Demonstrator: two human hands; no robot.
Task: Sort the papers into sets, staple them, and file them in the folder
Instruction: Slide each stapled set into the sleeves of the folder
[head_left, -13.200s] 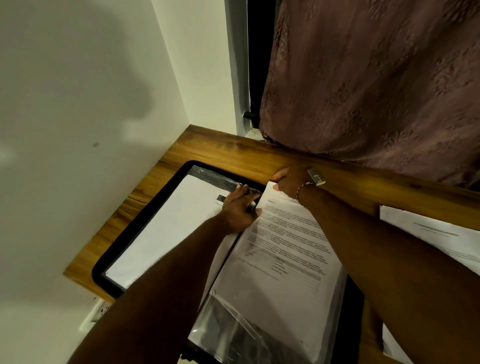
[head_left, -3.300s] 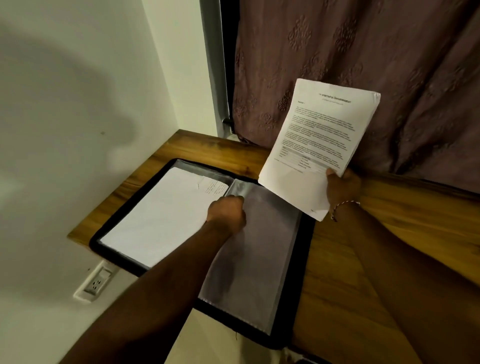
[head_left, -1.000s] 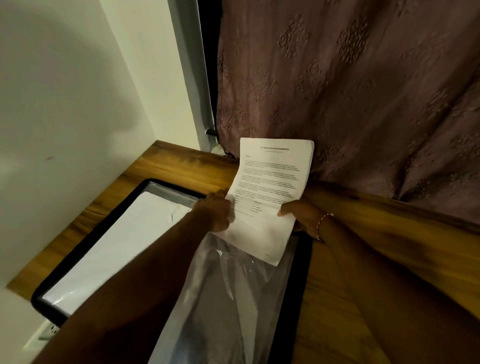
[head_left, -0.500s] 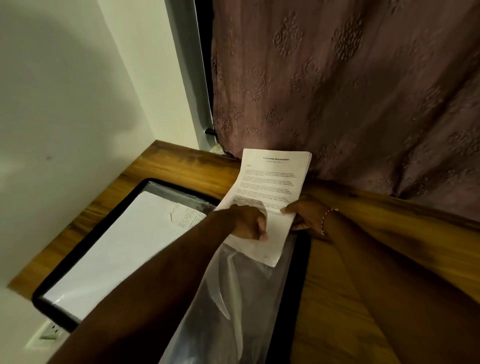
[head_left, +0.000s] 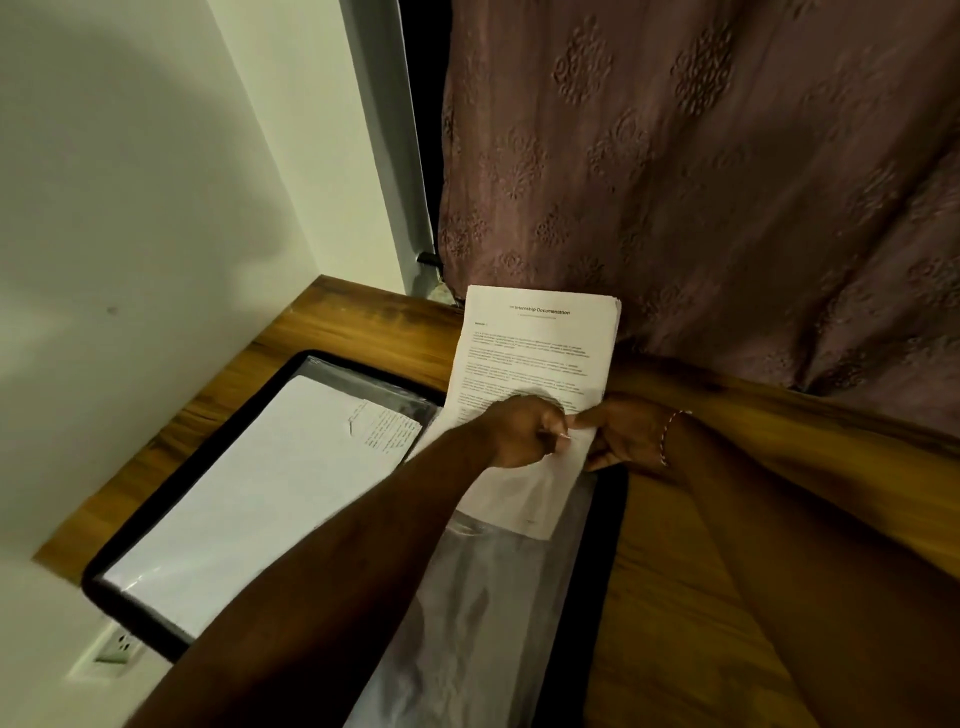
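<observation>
Desk: wooden top (head_left: 675, 597) in a wall corner.
Left hand (head_left: 524, 431): your fingers curled, pinching the plastic sleeve (head_left: 483, 597) at its mouth.
Right hand (head_left: 618, 436): you grip the paper set (head_left: 535, 353) by its right edge.
Paper set: lower end in the sleeve, top against the curtain (head_left: 701, 182).
Folder (head_left: 605, 519): open, flat on the desk.

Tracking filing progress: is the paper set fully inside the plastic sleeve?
Not fully: half the paper set sticks out above the plastic sleeve.
</observation>
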